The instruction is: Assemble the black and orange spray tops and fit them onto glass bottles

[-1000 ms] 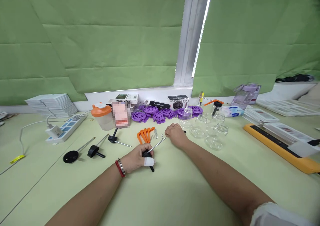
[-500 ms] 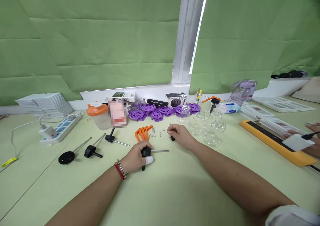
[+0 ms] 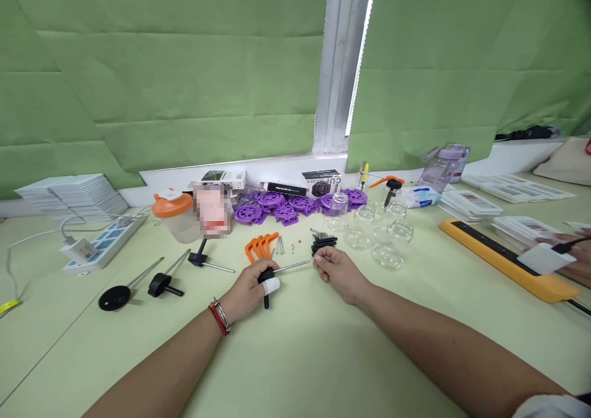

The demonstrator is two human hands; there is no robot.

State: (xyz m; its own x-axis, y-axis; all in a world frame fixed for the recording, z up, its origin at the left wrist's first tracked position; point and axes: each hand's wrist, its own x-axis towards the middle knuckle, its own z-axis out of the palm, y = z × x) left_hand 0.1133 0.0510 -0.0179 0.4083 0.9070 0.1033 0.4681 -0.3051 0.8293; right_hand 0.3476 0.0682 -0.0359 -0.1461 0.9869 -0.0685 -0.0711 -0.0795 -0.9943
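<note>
The left hand point(image 3: 249, 289) is closed around a small black knob with a thin metal rod point(image 3: 292, 266) running out of it toward the right hand point(image 3: 336, 270), which is pinched shut on a small black toothed piece point(image 3: 323, 244) held just above the surface point(image 3: 305, 356), close to the rod's free tip. The two hands sit near each other, not touching. The rod part looks light and stiff; the metal shaft is probably smooth and slippery, so the black knob, where the left hand already grips, seems the surer place to hold it, with a bandaged fingertip resting on it. The toothed piece looks like light, hard plastic, small enough to need a fingertip pinch at its sides and easy to drop. Just beyond the left hand lie orange handles point(image 3: 261, 245) and a few loose screws point(image 3: 279, 245); beyond the right hand stand clear glass jars point(image 3: 379, 241), which look fragile. Further left of the left hand lie similar black-knobbed rods point(image 3: 161, 281).
</note>
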